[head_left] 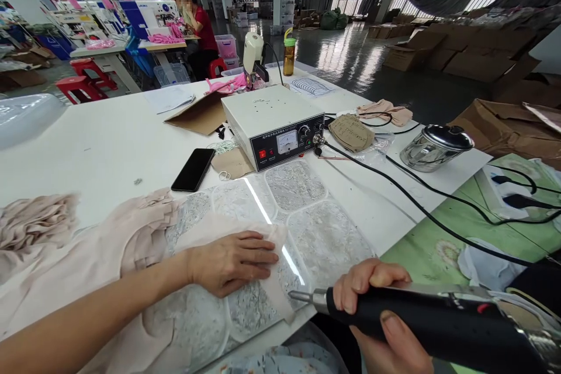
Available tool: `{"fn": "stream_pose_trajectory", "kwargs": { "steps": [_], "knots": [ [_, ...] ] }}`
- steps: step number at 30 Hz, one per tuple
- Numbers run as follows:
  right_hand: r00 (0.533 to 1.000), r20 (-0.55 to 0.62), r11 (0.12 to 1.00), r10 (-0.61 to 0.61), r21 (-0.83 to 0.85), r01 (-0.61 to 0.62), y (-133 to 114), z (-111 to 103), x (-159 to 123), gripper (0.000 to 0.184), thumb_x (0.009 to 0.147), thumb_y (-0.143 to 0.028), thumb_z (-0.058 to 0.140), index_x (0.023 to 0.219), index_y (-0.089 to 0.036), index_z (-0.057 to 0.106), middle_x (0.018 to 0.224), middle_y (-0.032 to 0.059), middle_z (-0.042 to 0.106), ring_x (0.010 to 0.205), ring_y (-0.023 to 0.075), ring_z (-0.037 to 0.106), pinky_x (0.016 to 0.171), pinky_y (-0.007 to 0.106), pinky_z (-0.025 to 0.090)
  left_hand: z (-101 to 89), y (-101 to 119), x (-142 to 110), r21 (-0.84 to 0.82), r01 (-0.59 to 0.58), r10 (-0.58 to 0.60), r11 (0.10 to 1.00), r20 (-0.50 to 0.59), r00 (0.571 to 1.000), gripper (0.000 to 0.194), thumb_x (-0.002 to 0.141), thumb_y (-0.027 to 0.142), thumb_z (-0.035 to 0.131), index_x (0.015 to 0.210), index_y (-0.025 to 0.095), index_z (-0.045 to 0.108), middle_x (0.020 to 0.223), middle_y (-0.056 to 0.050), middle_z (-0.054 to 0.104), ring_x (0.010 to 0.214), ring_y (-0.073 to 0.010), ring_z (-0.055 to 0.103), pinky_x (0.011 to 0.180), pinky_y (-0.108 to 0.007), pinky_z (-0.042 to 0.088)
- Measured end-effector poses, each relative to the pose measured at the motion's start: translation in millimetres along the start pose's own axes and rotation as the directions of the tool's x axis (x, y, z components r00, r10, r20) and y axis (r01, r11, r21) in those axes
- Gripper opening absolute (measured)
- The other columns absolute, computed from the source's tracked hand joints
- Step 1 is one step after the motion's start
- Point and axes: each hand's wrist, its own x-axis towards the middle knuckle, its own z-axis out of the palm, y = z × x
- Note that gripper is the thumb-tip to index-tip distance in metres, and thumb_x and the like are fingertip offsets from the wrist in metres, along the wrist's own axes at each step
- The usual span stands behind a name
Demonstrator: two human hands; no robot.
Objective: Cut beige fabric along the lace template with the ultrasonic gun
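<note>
Pale fabric [278,293] lying flat under left hand [239,260], metal-tipped tool [429,315] pointing at its edge

Spread over a glossy patterned mat [333,234] near the front of the white surface [100,134], the thin fabric is lying beneath the left hand, whose outstretched fingers are resting close together, palm down, grasping nothing. That flat touch is probably steadying a material light enough to slide or wrinkle. The right hand [372,277] is wrapping around the tool, clamped on its black barrel behind a metal collar [321,300]; gripping so far forward is likely giving finer control of the narrow tip [300,295]. From where I am standing, I cannot tell whether metal and fabric are touching. A white control box [276,117] is sitting just beyond the mat, its dials facing the worker, presumably for easy reading. From its front a black cable [416,204] is running off to the right, passing wide of the mat, perhaps to avoid snagging. Gathered folds of similar cloth [127,234] are lying at left, seemingly placed within easy reach, and a dark phone [193,169] is resting beyond the mat. Farther back, a co-worker in red [204,32] is sitting at a sewing machine [153,17].
</note>
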Motion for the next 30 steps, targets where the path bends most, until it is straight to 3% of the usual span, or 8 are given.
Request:
{"fn": "stream_pose_trajectory", "kwargs": {
  "steps": [7,13,18,23,30],
  "knots": [
    [0.993,0.087,0.997,0.074,-0.013,-0.073,7.8,-2.4,-19.6,0.014,0.091,-0.039,0.055,0.097,-0.027,0.051,0.083,-0.0011,0.049,0.063,0.0110,0.056,0.059,0.030,0.051,10.0,34.5,1.7,0.090,0.150,-0.144,0.985,-0.076,0.987,0.029,0.095,0.014,0.044,0.122,0.011,0.056,0.118,-0.016,0.065,0.119,-0.0270,0.055,0.104,-0.043,0.044],
    [0.983,0.157,0.995,0.094,-0.027,-0.091,12.4,-15.5,-24.2,0.017,0.089,-0.036,0.058,0.099,-0.026,0.049,0.083,0.0014,0.053,0.067,0.0156,0.056,0.062,0.035,0.052,16.0,42.6,-1.9,0.130,0.203,-0.196,0.970,-0.071,0.978,0.029,0.095,0.015,0.044,0.123,0.013,0.056,0.112,-0.015,0.064,0.122,-0.0289,0.052,0.103,-0.044,0.046],
    [0.989,0.102,0.995,0.104,-0.015,-0.103,16.0,-16.7,-31.0,0.021,0.087,-0.037,0.060,0.100,-0.026,0.048,0.083,0.0019,0.053,0.067,0.0161,0.056,0.063,0.036,0.052,14.3,40.8,-2.5,0.122,0.190,-0.186,0.974,-0.046,0.981,0.028,0.095,0.017,0.046,0.121,0.014,0.056,0.112,-0.015,0.063,0.127,-0.0294,0.049,0.104,-0.043,0.046],
    [0.993,0.073,0.995,0.096,-0.031,-0.094,13.7,-11.2,-28.5,0.021,0.086,-0.040,0.060,0.096,-0.026,0.048,0.081,0.0007,0.052,0.061,0.0147,0.054,0.058,0.034,0.051,10.8,40.0,-1.6,0.113,0.169,-0.169,0.979,-0.018,0.986,0.027,0.096,0.019,0.047,0.120,0.012,0.058,0.123,-0.015,0.062,0.129,-0.0301,0.047,0.105,-0.043,0.045],
    [1.000,-0.012,0.999,0.005,-0.054,-0.006,17.5,-4.7,-12.6,0.015,0.088,-0.038,0.058,0.095,-0.027,0.050,0.081,-0.0018,0.049,0.062,0.0124,0.054,0.059,0.031,0.050,10.8,40.6,-3.8,0.111,0.162,-0.161,0.980,-0.022,0.987,0.027,0.097,0.021,0.048,0.120,0.013,0.058,0.123,-0.015,0.063,0.133,-0.0307,0.043,0.108,-0.045,0.042]
  ]
}}
